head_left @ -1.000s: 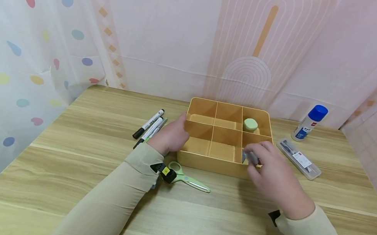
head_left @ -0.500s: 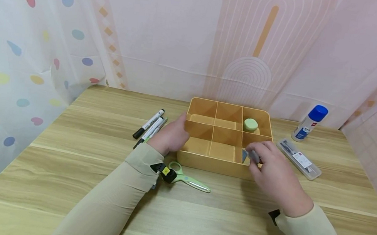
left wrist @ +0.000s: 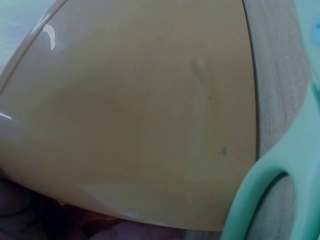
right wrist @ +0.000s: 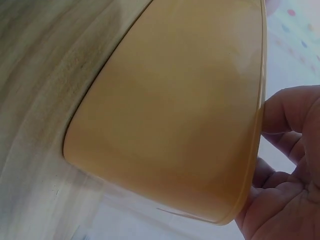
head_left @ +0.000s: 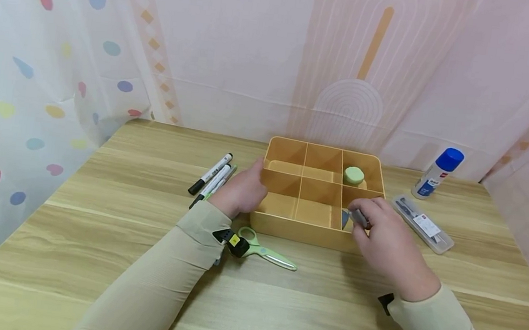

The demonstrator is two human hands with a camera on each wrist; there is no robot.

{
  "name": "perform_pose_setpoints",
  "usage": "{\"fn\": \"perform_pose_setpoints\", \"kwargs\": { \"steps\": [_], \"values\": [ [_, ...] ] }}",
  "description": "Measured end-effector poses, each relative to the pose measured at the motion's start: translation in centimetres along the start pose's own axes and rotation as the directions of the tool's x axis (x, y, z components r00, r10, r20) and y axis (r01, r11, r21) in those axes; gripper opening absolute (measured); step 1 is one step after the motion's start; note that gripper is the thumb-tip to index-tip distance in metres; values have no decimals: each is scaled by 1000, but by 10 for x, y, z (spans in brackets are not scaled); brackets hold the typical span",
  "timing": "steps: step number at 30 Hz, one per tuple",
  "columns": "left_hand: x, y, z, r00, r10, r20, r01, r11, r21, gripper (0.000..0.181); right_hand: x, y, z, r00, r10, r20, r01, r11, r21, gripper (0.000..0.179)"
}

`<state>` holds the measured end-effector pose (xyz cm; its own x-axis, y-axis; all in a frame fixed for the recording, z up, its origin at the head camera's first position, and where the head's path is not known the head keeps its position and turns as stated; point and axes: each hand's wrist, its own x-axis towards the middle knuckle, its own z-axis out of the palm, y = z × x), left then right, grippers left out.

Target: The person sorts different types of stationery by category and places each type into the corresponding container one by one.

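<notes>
A grey object, too covered to identify, sits pinched between finger and thumb of the right hand, at the front-right compartment of the orange box. The left hand rests against the box's left wall, seemingly to steady it; whether its fingers curl round the rim I cannot tell. A green rounded piece lies in the back-right compartment. The box stands near the tabletop's far edge, with markers to its left, scissors in front, and a clear case to its right; a blue-capped bottle stands towards the far-right corner, perhaps all spread for easy reach.
</notes>
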<state>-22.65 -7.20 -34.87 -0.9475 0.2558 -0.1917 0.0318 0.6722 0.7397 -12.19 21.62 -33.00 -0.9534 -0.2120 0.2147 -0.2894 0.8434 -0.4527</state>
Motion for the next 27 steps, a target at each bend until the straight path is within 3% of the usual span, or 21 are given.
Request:
{"fn": "perform_pose_setpoints", "kwargs": {
  "steps": [9,27],
  "values": [
    [1,-1,3,1000,16,-4,-16,999,31,80,9,5,-5,991,93,101,-91,996,-19,25],
    [1,1,-1,1000,1,0,-1,1000,0,82,31,2,-6,952,174,251,-159,984,-78,25]
  ]
}}
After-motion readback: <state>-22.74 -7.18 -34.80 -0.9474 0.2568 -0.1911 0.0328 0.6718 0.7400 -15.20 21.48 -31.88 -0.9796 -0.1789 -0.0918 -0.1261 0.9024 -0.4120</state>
